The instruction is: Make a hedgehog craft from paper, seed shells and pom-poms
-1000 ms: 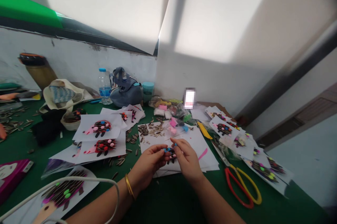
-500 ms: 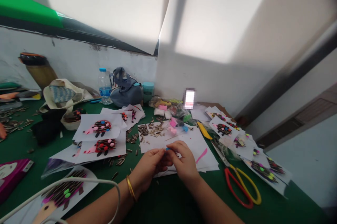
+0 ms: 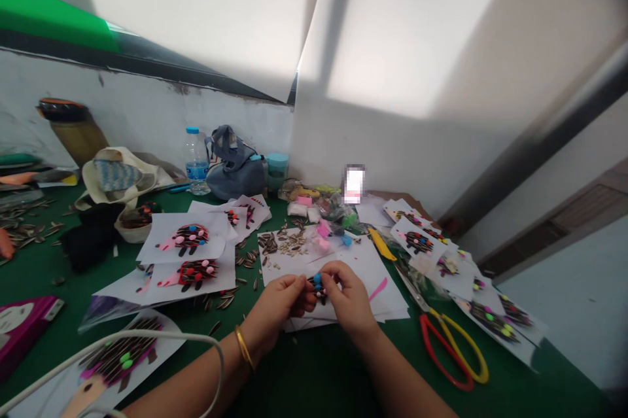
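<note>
My right hand [image 3: 345, 294] has its fingertips pinched at a small blue clay ball [image 3: 317, 278]. The ball sits over a dark, seed-spined hedgehog figure [image 3: 318, 292] on the white paper, mostly covered by my hands. My left hand [image 3: 284, 300] is curled closed just left of the ball, thumb against the fingers; what they hold, if anything, is hidden. Behind my hands on the paper [image 3: 360, 264] lie sunflower seeds [image 3: 282, 243], pink clay lumps [image 3: 322, 235] and a blue lump [image 3: 347, 240]. A pink plastic knife [image 3: 379, 288] lies to the right.
Red-and-yellow-handled scissors [image 3: 449, 346] lie right of my right forearm. Finished hedgehog sheets are stacked at the left [image 3: 184, 241] and right [image 3: 417, 241]. A water bottle [image 3: 196, 166] and blue bag [image 3: 235, 173] stand at the back. A white cable [image 3: 161, 336] crosses my left forearm.
My hands have moved slightly apart, and the blue ball and part of the dark hedgehog now show between them. My right fingers have shifted a little to the right.
</note>
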The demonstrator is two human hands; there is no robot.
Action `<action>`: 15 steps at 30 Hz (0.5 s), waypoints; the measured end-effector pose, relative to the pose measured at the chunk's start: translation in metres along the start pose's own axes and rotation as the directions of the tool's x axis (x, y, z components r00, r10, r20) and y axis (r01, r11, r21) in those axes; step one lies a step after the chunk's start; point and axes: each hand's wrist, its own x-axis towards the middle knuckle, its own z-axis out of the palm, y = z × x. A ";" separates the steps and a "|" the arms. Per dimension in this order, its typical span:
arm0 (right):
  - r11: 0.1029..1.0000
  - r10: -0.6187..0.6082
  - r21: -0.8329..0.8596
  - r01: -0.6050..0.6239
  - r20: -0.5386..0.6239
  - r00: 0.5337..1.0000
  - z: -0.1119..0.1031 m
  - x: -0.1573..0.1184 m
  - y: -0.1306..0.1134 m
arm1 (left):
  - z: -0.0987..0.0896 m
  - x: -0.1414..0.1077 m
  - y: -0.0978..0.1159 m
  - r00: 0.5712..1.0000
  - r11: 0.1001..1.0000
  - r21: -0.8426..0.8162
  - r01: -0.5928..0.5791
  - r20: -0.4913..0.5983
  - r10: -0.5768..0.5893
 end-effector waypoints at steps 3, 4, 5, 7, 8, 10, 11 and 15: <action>0.997 0.064 0.045 -0.063 -0.020 0.998 -0.001 0.000 0.000 | 0.001 0.000 0.001 1.000 0.997 -0.073 -0.018 -0.009 0.017; 0.997 0.069 0.045 -0.069 -0.008 0.998 0.000 0.000 -0.001 | 0.001 -0.001 0.001 1.000 0.996 -0.086 -0.019 0.002 0.019; 0.997 0.067 0.040 -0.067 0.001 0.998 0.001 -0.001 -0.002 | 0.002 -0.001 0.001 1.000 0.996 -0.090 -0.021 0.018 0.023; 0.999 0.029 0.015 -0.029 0.025 0.999 0.003 -0.001 -0.006 | 0.002 -0.002 0.001 0.998 0.996 -0.075 -0.041 0.036 0.044; 1.000 -0.001 -0.004 0.002 0.044 0.999 0.004 -0.002 -0.007 | 0.002 -0.002 0.001 0.998 0.997 -0.062 -0.054 0.035 0.057; 0.998 -0.051 -0.039 0.054 0.073 0.996 0.006 -0.002 -0.008 | 0.002 -0.001 0.000 0.997 0.997 -0.041 -0.073 0.016 0.074; 0.997 -0.055 -0.047 0.058 0.074 0.996 0.006 -0.002 -0.007 | 0.002 -0.001 0.000 0.997 0.996 -0.037 -0.075 0.007 0.076; 1.000 0.025 0.009 -0.026 0.013 1.000 0.003 -0.002 -0.001 | 0.002 0.001 -0.001 0.999 0.998 -0.037 -0.042 -0.009 0.042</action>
